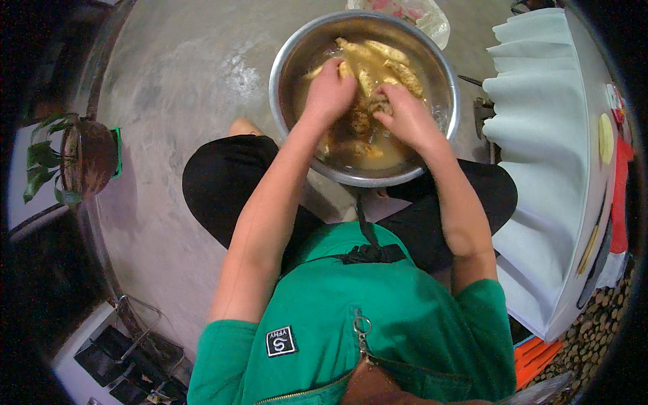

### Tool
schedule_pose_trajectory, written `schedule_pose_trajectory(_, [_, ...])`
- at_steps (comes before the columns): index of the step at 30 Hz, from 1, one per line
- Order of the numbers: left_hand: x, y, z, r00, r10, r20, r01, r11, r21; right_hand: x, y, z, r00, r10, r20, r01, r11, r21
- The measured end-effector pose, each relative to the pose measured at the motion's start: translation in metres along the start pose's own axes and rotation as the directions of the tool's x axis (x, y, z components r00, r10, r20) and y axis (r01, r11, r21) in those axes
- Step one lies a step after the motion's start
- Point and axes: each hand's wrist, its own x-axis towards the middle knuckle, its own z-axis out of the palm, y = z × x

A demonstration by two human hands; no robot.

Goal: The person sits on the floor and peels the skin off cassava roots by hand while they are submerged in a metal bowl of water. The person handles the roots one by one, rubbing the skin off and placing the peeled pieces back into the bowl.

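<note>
A wide stainless steel basin (365,181) rests in front of me between my knees, with cloudy brownish water in it. Several pale yellow, knobbly elongated food pieces (405,78) lie in the water; their exact kind is unclear. My left hand (331,90) is over the basin's left part, fingers bent down at a yellow piece, its grip partly hidden. In the basin's right part, my right hand (405,112) has its thumb and fingers around a greyish-brown bumpy piece (379,105). Darker brown pieces (360,124) sit between the hands.
A translucent plastic bag (436,25) lies beyond the basin. At the right stands a table with a pleated pale cloth (541,131). A potted plant (91,157) is at the far left, and a metal-framed black object (121,364) at the lower left. An orange plastic item (535,360) shows at the lower right.
</note>
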Motion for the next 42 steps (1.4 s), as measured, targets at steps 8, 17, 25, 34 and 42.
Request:
schedule_pose_trajectory(8, [-0.021,-0.039,-0.011,0.805,0.230,0.546,0.543,0.084,-0.836,0.002,-0.046,-0.003,0.863,-0.082,-0.498,0.287,0.891,0.351])
schedule_pose_trajectory(17, [-0.049,0.009,0.023,0.915,-0.289,0.281,0.384,0.412,-0.826,0.032,-0.047,0.029,0.871,-0.114,-0.478,0.251,0.939,0.234])
schedule_pose_trajectory(25, [-0.048,0.013,0.018,0.924,-0.297,0.242,0.321,0.258,-0.911,0.000,-0.069,0.047,0.876,-0.211,-0.434,0.343,0.904,0.254])
schedule_pose_trajectory(34, [-0.040,0.011,0.000,0.874,-0.133,0.468,0.486,0.300,-0.821,-0.006,-0.013,0.007,0.957,-0.009,-0.291,-0.050,0.979,-0.196])
schedule_pose_trajectory(42, [-0.027,-0.016,0.003,0.812,-0.153,0.563,0.568,-0.015,-0.823,-0.021,-0.005,0.013,0.998,0.029,-0.060,-0.038,0.988,-0.147])
